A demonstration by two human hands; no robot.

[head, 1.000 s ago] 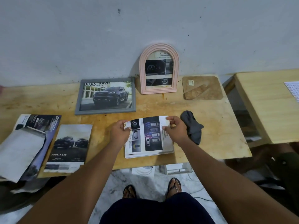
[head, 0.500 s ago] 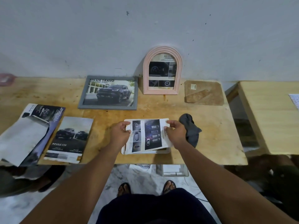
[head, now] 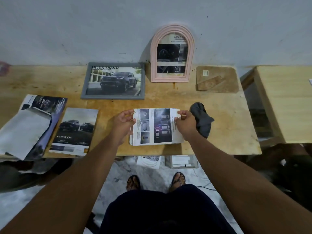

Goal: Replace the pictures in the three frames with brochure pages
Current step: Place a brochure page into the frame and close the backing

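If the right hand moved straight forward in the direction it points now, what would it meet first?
Probably the pink arched frame against the wall. The right hand, pinching the brochure page, points away and slightly left; only bare table lies between, though depth is unclear.

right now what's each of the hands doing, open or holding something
Left hand: fingers curled at the left edge of the brochure page, pinching it.
Right hand: gripping the same page's right edge.
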